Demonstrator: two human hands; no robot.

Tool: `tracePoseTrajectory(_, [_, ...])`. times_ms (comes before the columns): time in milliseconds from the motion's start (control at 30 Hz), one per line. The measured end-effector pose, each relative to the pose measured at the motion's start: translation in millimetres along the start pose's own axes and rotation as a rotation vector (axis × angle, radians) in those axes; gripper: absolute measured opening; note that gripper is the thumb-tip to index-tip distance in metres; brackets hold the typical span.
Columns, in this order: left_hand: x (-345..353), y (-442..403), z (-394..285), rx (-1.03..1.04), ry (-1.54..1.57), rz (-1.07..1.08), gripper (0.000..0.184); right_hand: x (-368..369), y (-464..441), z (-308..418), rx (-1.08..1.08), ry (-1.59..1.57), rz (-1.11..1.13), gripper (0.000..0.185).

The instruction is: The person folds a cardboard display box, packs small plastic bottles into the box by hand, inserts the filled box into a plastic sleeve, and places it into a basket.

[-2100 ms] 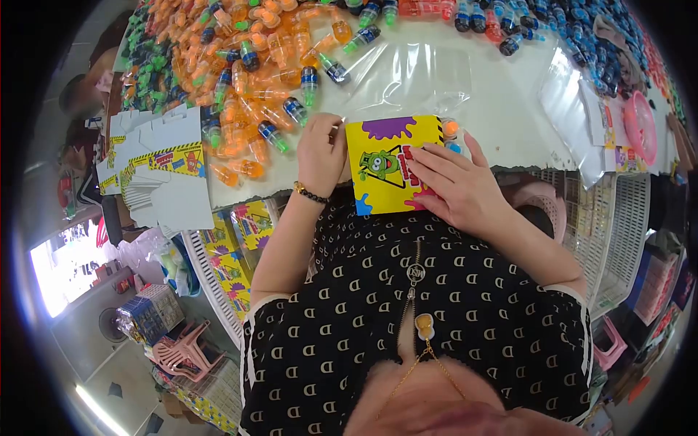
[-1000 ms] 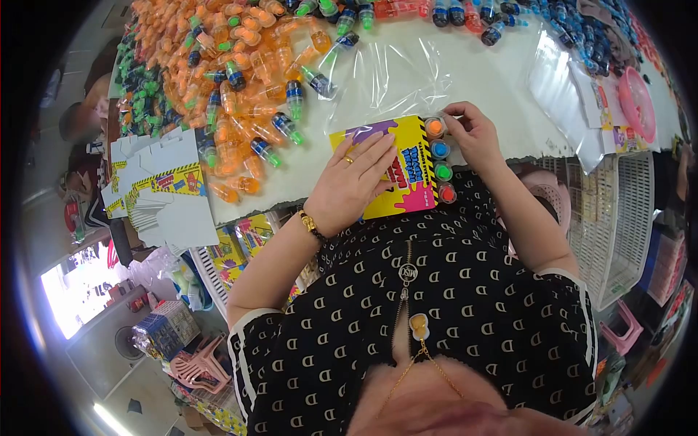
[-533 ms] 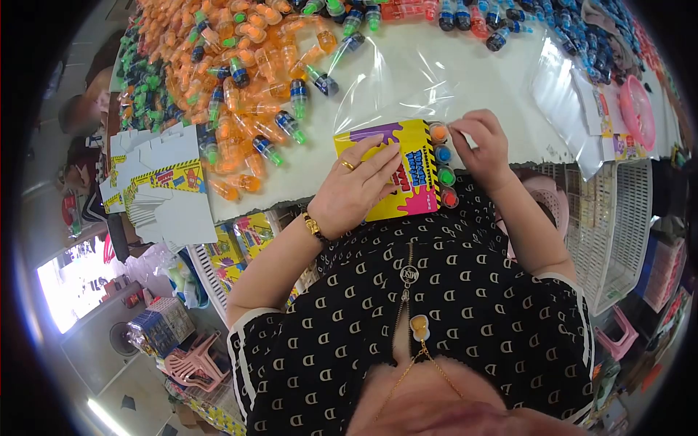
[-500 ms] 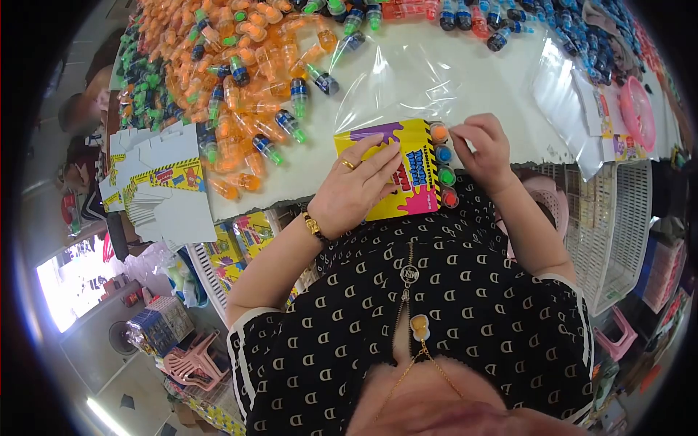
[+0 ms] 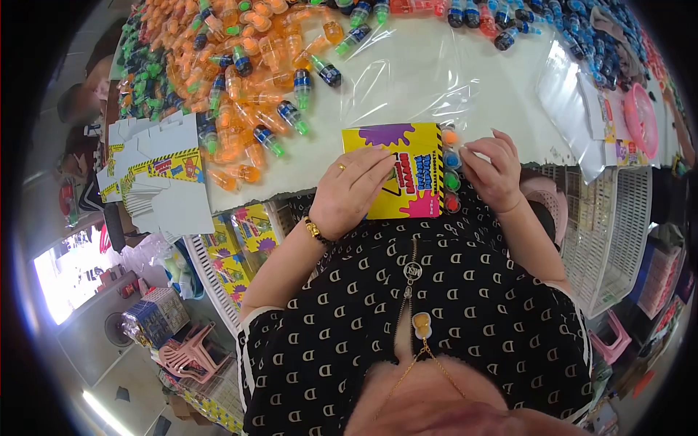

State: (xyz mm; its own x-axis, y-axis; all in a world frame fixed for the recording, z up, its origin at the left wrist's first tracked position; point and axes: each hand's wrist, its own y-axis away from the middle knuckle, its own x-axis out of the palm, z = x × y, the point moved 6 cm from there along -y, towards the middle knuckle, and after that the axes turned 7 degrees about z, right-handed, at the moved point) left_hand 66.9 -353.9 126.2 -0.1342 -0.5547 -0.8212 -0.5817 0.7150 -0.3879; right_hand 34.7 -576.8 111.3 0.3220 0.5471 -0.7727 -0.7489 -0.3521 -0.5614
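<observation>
Compared with half a second ago, right hand (image 5: 494, 174) sits lower along the row of capped ends (image 5: 451, 179), by the blue one instead of the orange; left hand (image 5: 349, 192) stays on the box. Yellow box (image 5: 425, 196) has purple and pink splats, a striped edge, and orange, blue, green and red ends along its right side. It lies at the near edge of the table (image 5: 509, 94). Left hand flat, fingers together, gripping nothing visible; right fingers curled, narrow, can't tell if pinching anything.
</observation>
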Motion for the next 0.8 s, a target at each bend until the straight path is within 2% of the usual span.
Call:
tracePoseTrajectory(167, [-3,4,5,-0.039,0.066,-0.034,0.031,17,15,-12,0.097,-0.152,0.002,0.024])
tracePoseTrajectory(200, [-5,13,19,-0.187,0.083,-0.158,0.031,21,14,-14,0.098,-0.15,0.0,0.024])
tracePoseTrajectory(267, [-3,37,46,-0.482,0.122,-0.398,0.032,32,14,-28,0.331,-0.134,0.04,0.023])
tracePoseTrajectory(300, [3,41,49,-0.479,0.123,-0.394,0.032,36,16,-35,0.448,-0.127,0.06,0.022])
tracePoseTrajectory(400, [37,54,70,-0.784,0.665,-0.163,0.031,46,15,-37,0.387,-0.104,0.14,0.023])
tracePoseTrajectory(600, [36,46,83,-0.835,0.467,-0.035,0.032,50,12,-35,0.347,-0.079,0.189,0.022])
tracePoseTrajectory(700, [34,44,85,-0.819,0.319,0.011,0.031,48,13,-34,0.373,-0.168,0.142,0.023])
tracePoseTrajectory(800, [34,46,83,-0.696,0.191,-0.02,0.028,44,10,-33,0.351,-0.152,0.146,0.019])
